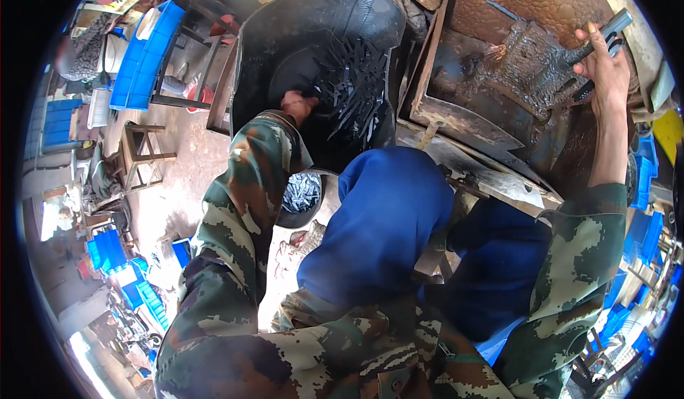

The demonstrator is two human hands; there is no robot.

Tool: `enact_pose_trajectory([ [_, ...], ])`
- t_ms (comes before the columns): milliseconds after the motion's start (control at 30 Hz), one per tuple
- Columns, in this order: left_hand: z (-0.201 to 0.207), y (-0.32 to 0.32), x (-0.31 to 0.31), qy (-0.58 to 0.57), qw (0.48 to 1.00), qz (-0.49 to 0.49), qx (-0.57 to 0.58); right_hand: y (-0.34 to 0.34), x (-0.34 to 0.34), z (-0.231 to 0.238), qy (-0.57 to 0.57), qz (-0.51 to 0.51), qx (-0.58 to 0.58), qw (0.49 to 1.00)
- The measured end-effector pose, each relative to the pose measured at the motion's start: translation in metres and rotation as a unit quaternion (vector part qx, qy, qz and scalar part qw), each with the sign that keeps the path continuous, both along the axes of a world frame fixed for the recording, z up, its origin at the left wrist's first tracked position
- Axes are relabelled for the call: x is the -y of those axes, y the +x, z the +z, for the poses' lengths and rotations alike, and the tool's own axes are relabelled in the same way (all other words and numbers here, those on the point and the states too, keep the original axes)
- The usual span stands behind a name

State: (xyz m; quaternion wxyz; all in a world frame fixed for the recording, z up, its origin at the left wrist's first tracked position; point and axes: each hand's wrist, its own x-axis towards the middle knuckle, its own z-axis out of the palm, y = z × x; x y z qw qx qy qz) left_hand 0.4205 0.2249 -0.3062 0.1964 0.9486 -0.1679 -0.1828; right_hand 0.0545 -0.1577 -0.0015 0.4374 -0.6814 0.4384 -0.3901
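Observation:
My left hand [298, 105] is inside a large black tub [285, 32], beside a heap of thin dark metal strips [356, 89]. Its fingers are curled closed, and whatever they may hold is hidden. On the far right, my right hand [604, 68] is closed around a grey metal bar [615, 26] at the side of a greasy brown machine [524, 68]. A dark rod joins the machine's block near those fingers. Several small dark pieces show beside them, but I cannot tell what they are.
A bucket [296, 217] of shiny metal pieces [302, 192] stands below the tub, beside my knee. The machine's rusty metal tray [459, 114] has raised edges. Blue bins [146, 57] and a wooden stool [142, 153] are off to the left.

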Motion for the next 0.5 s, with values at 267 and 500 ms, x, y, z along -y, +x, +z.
enact_pose_trajectory([
  [267, -0.022, 0.036, -0.046, -0.208, 0.972, -0.054, -0.091, 0.010, -0.002, -0.004, 0.002, 0.023, 0.017, 1.000],
  [500, 0.015, 0.008, 0.003, -0.256, 0.956, -0.084, -0.119, -0.004, 0.003, 0.001, -0.001, 0.009, -0.002, 1.000],
])
